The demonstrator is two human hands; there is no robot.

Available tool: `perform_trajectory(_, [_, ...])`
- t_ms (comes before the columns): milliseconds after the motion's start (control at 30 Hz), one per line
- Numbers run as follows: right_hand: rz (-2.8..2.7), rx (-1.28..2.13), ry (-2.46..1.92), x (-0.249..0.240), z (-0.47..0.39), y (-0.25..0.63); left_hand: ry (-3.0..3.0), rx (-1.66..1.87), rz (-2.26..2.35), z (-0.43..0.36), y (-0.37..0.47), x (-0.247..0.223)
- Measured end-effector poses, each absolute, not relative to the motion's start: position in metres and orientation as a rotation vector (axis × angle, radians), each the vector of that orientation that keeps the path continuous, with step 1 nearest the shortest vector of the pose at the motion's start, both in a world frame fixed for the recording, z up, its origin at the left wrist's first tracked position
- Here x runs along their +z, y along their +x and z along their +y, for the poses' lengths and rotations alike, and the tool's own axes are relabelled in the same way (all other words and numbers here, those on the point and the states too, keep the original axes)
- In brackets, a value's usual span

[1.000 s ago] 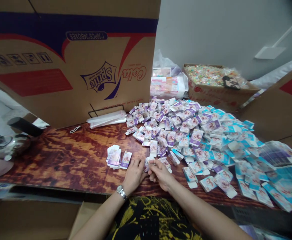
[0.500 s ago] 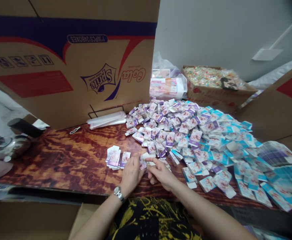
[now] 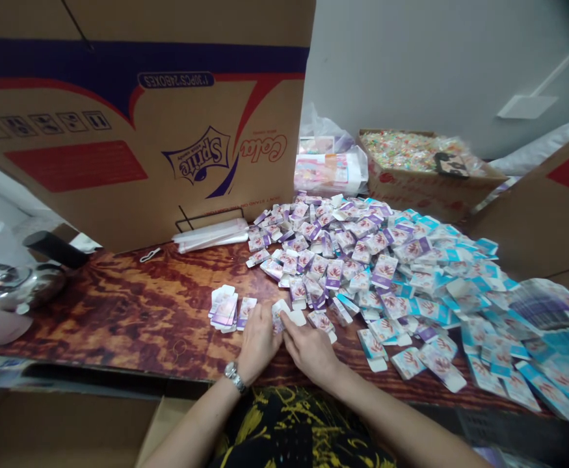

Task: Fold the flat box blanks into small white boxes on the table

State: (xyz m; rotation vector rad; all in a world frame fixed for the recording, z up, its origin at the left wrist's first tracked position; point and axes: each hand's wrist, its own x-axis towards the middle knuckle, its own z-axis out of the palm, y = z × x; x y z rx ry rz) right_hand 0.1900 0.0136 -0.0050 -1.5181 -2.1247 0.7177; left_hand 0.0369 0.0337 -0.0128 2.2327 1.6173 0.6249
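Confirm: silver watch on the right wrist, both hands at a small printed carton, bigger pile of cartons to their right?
Wrong wrist: the head view shows the silver watch on the left one. Left hand and right hand are indeed at a small printed carton, bigger pile of cartons to their right.

Boxes [image 3: 383, 271] are lying heaped on the table [image 3: 138, 302], right of the kettle [image 3: 33, 286]; plastic sleeves [image 3: 211, 236] are lying before the left carton [image 3: 132, 156], left of the heap.
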Motion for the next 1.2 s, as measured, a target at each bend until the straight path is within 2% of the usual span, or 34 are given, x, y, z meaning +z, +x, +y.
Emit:
perform_trajectory(67, [-2.033,0.81,-1.494,-0.004,0.014,0.187,2.3,0.599,1.654,0.033,0.039,-0.011])
perform_trajectory(233, [-1.187,1.63,-1.363,0.0,0.02,0.179,2.43,0.581,1.666,0.031,0.044,-0.006])
perform_trajectory(367, [-0.969,1.812,-1.287,0.004,0.028,0.18,2.516,0.574,1.583,0.029,0.043,-0.006])
perform_trajectory(600, [-1.385,1.633,-1.332,0.021,0.032,0.19,2.478,0.603,1.529,0.028,0.036,-0.003])
perform_trajectory(767, [-1.774,0.894,-1.226,0.029,0.021,0.198,2.025,0.893,1.457,0.03,0.037,0.007])
perform_trajectory(833, [-1.842,0.775,-1.164,0.029,0.018,0.2,1.945,0.974,1.415,0.031,0.036,0.009])
perform_trajectory(1067, [-1.758,0.864,-1.107,0.027,0.018,0.2,2.017,1.093,1.316,0.03,0.033,0.006])
perform_trajectory(1200, [-1.746,0.996,-1.044,0.03,0.02,0.2,2.112,1.017,1.227,0.027,0.033,0.006])
